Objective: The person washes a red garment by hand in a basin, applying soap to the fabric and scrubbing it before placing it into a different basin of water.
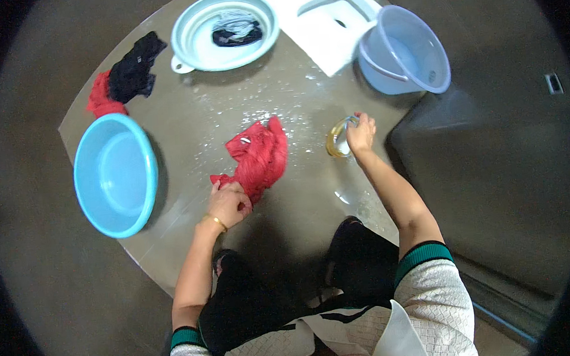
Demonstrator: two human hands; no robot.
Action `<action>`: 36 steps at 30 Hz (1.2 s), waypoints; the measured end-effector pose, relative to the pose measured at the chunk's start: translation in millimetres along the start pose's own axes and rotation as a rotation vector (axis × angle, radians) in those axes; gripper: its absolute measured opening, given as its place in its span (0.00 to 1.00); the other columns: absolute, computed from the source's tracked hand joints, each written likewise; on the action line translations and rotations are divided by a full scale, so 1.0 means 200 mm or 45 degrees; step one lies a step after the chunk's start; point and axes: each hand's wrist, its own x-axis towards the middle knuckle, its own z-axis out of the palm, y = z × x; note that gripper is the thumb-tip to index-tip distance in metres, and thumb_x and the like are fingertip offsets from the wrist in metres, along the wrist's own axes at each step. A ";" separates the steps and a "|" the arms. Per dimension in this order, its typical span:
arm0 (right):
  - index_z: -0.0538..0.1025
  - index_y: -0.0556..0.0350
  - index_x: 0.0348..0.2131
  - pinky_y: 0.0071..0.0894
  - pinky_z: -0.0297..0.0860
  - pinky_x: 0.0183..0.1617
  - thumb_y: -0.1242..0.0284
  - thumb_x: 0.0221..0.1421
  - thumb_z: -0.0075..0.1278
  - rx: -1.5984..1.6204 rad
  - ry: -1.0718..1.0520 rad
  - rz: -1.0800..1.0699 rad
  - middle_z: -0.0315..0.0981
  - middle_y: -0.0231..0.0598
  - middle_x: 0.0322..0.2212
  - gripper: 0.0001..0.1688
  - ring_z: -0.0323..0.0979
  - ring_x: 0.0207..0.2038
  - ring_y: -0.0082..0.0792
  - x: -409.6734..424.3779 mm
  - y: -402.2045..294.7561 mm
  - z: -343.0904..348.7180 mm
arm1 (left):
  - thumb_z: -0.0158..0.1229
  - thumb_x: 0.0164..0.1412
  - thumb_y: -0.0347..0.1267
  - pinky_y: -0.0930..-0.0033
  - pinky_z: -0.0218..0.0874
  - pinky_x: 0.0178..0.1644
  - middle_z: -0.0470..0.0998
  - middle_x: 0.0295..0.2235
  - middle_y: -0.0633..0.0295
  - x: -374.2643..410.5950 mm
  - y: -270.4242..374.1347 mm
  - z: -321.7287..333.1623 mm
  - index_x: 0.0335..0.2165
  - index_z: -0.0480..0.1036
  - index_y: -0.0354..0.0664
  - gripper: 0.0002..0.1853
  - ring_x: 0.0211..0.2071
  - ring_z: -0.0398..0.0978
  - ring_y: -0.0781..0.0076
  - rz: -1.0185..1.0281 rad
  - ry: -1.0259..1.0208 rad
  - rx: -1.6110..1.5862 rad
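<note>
A crumpled red cloth garment (262, 160) lies on the wet floor in front of me. At its lower left end, my left hand (228, 202) grips a bunched part of the fabric. Farther right, my right hand (361, 133) holds the rim of a small yellowish, see-through bowl (332, 144), with the fingers at its right edge. Something pale is inside the bowl; what it is cannot be told. White suds or wet spots surround the red garment.
A blue plastic basin (150, 185) stands left, near a black garment (132, 70) and red cloth (102, 95). Beyond are a pale basin (186, 43) holding dark and light cloth, a white squat toilet (311, 41) and a bucket (381, 69). A dark wall (482, 158) bounds the right.
</note>
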 end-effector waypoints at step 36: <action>0.70 0.55 0.37 0.41 0.68 0.46 0.66 0.57 0.46 1.736 -1.194 0.700 0.73 0.34 0.35 0.12 0.71 0.40 0.35 -0.68 -0.48 0.37 | 0.55 0.48 0.15 0.74 0.60 0.47 0.68 0.37 0.64 -0.24 -0.10 0.29 0.41 0.61 0.39 0.21 0.42 0.67 0.78 -0.295 0.857 -1.886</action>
